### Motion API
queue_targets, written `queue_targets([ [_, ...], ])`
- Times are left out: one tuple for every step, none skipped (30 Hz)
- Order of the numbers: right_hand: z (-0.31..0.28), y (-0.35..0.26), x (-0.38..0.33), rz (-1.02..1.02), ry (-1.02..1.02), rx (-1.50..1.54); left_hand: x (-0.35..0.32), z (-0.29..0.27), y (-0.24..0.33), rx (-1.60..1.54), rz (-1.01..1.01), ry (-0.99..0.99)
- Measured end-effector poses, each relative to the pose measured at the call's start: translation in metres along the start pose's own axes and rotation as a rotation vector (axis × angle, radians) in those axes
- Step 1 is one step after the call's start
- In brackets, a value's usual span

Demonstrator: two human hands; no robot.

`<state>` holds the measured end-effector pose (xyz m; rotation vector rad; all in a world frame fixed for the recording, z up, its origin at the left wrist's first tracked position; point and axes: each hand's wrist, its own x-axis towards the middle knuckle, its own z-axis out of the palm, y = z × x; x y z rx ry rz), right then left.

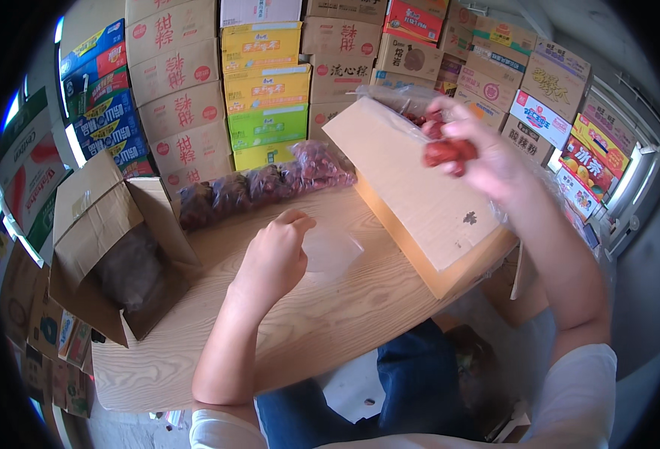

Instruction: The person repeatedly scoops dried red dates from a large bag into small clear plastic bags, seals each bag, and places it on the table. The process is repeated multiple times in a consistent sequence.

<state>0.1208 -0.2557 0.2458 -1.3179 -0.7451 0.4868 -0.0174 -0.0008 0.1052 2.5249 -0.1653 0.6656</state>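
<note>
My left hand point(276, 251) is closed over the wooden table, pinching the edge of a clear plastic bag point(331, 253) that looks flat. My right hand point(498, 153) is raised above a large cardboard box point(412, 179) with its fingers curled round several wrinkled red dates point(448, 152). More red fruit shows in part behind that hand, inside the box's plastic liner point(401, 96). Along the table's far edge stands a row of filled clear bags point(266, 185) of dark red dates.
An opened cardboard box point(94, 224) with a dark plastic bag point(130, 271) inside stands at the left of the wooden table point(300, 329). Stacked cartons point(266, 90) rise behind the table and along both sides. My legs point(420, 374) are under its near edge.
</note>
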Motion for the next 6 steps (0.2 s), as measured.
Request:
queue_targets([
  [0.017,0.014,0.004,0.039,-0.026,0.039,0.0,0.003,-0.004,0.009,0.014,0.026],
  [0.029,0.026,0.008,0.108,-0.073,0.104,0.001,0.008,-0.008,0.014,0.035,0.052],
  [0.037,0.039,0.011,0.175,-0.112,0.165,0.003,0.013,-0.01,0.011,0.063,0.077],
  [0.045,0.054,0.013,0.197,-0.108,0.21,0.005,0.015,-0.01,0.015,0.061,0.074],
  [0.055,0.07,0.016,0.221,-0.111,0.26,0.005,0.016,-0.011,0.024,0.052,0.071],
  [0.064,0.082,0.019,0.241,-0.064,0.233,0.006,0.02,-0.01,0.024,0.047,0.066],
])
